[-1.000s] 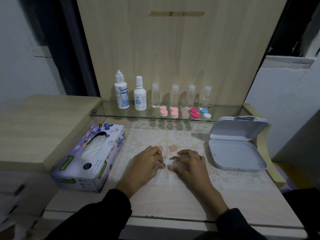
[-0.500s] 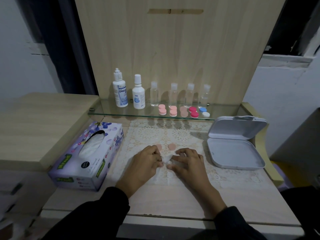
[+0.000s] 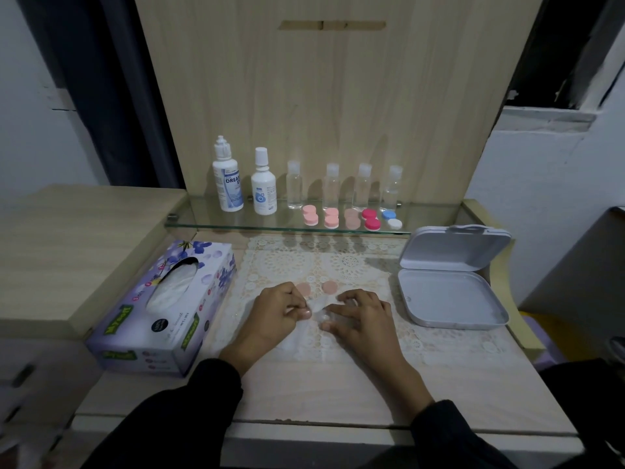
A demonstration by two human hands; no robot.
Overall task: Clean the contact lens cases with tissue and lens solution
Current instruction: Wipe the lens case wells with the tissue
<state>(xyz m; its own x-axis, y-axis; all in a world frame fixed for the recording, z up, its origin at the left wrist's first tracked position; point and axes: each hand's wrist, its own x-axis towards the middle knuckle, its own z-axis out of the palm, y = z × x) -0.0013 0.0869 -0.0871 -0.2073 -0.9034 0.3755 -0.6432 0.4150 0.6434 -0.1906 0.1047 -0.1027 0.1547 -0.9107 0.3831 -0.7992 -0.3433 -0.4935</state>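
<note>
1. Wiping looks to be the step in hand: the person's left hand (image 3: 274,316) and right hand (image 3: 367,321) meet over a small clear lens case (image 3: 322,313) in the middle of the worktop (image 3: 338,394).
2. The left hand's fingers (image 3: 297,301) are curled, with thumb and forefinger pinching a fold of white tissue (image 3: 297,338). The rest of the sheet lies on the lace mat (image 3: 338,262) under both hands.
3. The right hand's fingers (image 3: 341,308) are bent, and index and thumb seem to nip the case from either side. The dim light makes the exact contact hard to read.
4. Two peach caps (image 3: 329,286) lie loose on the mat just beyond the hands, apart from the case, so its wells are probably open.
5. The lens solution stands well apart in white bottles (image 3: 227,179) on the glass shelf (image 3: 189,221), beside a row of capped cases (image 3: 331,218) awaiting their turn.
6. The task seems to be at an early stage, with only this one case off the shelf.
7. The next move calls for the tissue to be worked into each well while the right hand steadies the case. A light, firm pinch is needed — the plastic is small and likely slippery. Whether solution has already gone in cannot be told.
</note>
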